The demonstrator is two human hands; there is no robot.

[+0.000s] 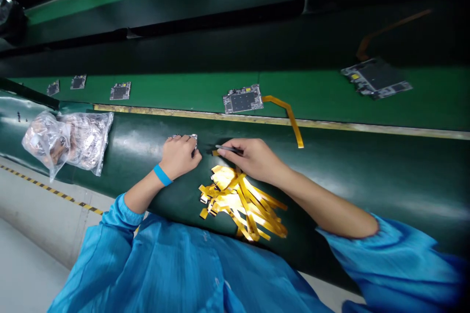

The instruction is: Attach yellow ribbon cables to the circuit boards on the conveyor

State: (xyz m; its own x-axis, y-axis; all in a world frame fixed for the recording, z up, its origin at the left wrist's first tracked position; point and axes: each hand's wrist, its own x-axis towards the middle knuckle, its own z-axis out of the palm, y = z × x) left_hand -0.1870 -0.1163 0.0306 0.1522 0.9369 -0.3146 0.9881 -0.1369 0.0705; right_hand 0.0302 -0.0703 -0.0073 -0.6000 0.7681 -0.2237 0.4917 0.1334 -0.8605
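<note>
My left hand [180,156] is curled over a small circuit board [195,138] on the green work surface; most of the board is hidden under the fingers. To its right, my right hand [257,159] pinches a slim dark tool [230,148], which looks like tweezers. By the thumb tip shows the end of a gold flex cable [215,153], apart from the board. Just below both hands lies a loose pile of gold flex cables [238,200], their dark connector ends mostly to the left.
Beyond a pale worn edge strip [205,116], a green belt [176,90] carries several boards. One board [243,99] has a flex cable [290,112] hanging over the strip; another board [376,78] lies far right. Clear plastic bags [86,139] sit at left.
</note>
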